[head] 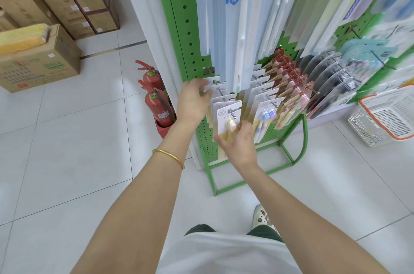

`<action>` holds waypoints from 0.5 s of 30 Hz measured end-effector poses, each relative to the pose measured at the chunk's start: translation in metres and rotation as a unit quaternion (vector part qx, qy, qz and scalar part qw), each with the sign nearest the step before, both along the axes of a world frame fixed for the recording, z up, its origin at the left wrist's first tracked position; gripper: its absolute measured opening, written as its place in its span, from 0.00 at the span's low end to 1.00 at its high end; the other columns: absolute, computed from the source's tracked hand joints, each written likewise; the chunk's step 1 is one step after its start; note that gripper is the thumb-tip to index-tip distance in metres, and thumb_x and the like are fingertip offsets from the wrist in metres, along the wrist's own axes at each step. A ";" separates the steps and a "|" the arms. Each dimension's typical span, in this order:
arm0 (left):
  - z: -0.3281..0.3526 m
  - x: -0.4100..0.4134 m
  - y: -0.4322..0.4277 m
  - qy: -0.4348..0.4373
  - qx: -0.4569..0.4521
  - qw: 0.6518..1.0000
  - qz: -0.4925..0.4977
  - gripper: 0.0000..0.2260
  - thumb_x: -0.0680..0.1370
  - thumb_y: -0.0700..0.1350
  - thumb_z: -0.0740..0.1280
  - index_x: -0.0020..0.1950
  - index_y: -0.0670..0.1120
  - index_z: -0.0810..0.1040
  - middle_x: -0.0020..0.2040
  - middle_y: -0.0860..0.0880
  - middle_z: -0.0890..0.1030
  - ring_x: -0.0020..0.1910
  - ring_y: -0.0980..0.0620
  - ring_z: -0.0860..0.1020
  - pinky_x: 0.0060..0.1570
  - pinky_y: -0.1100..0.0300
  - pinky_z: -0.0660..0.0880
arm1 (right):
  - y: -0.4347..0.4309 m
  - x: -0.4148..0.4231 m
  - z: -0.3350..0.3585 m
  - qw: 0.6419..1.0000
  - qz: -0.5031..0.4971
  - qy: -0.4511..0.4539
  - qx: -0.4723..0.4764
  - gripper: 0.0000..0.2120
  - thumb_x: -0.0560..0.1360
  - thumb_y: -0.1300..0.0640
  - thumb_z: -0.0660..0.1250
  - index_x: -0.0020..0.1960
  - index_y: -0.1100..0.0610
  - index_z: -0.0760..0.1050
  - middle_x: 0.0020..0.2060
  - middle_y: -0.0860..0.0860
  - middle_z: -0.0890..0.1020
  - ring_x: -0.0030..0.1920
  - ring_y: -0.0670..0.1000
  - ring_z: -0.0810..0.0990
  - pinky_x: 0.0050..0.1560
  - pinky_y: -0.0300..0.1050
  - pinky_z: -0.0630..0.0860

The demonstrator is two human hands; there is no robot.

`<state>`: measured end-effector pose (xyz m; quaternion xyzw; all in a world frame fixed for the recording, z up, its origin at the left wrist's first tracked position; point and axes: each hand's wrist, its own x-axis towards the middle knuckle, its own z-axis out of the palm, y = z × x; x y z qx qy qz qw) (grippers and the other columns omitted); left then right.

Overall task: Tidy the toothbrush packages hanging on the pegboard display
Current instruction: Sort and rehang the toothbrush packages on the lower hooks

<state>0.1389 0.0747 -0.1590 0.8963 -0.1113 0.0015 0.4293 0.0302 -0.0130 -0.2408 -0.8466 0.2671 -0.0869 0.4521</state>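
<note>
Left hand [193, 101] grips the rear packages [214, 83], right hand [240, 144] pinches the front package [227, 114], apparently squaring the pegboard's [190, 38] lower-left row.

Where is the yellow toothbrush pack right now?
Head view: the yellow toothbrush pack hangs frontmost on the lower-left peg of the green pegboard, right of the left hand, with the right hand on its lower part.

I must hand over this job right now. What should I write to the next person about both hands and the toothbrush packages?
Left hand: fingers curl on the top edges of the rear yellow toothbrush packages on the leftmost low peg.
Right hand: on the lower part of the front package; grip unclear.
Done: nothing clearly finished; this row hangs fanned unevenly.
Left: square it, then neighbouring rows.
</note>
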 end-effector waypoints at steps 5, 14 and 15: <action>-0.003 0.010 -0.004 -0.007 0.009 1.000 -0.005 0.09 0.78 0.39 0.64 0.57 0.41 0.79 0.50 0.42 0.79 0.52 0.44 0.76 0.51 0.57 0.72 | -0.004 -0.004 -0.001 1.000 0.015 0.021 -0.005 0.39 0.68 0.48 0.75 0.69 0.62 0.60 0.64 0.56 0.69 0.61 0.56 0.72 0.57 0.52 0.73; 0.000 0.009 -0.002 -0.035 -0.003 0.999 0.024 0.05 0.78 0.39 0.64 0.50 0.42 0.79 0.50 0.43 0.79 0.47 0.47 0.76 0.43 0.60 0.70 | -0.006 -0.008 -0.001 0.999 0.023 0.042 -0.010 0.39 0.68 0.48 0.75 0.69 0.61 0.59 0.64 0.56 0.68 0.62 0.57 0.71 0.56 0.51 0.73; 0.000 0.009 -0.001 -0.038 0.003 0.999 0.026 0.05 0.78 0.39 0.63 0.49 0.42 0.79 0.50 0.44 0.79 0.46 0.47 0.76 0.43 0.59 0.71 | -0.006 -0.008 -0.001 0.999 0.020 0.042 -0.008 0.39 0.68 0.48 0.75 0.69 0.61 0.59 0.64 0.56 0.68 0.62 0.57 0.71 0.57 0.51 0.73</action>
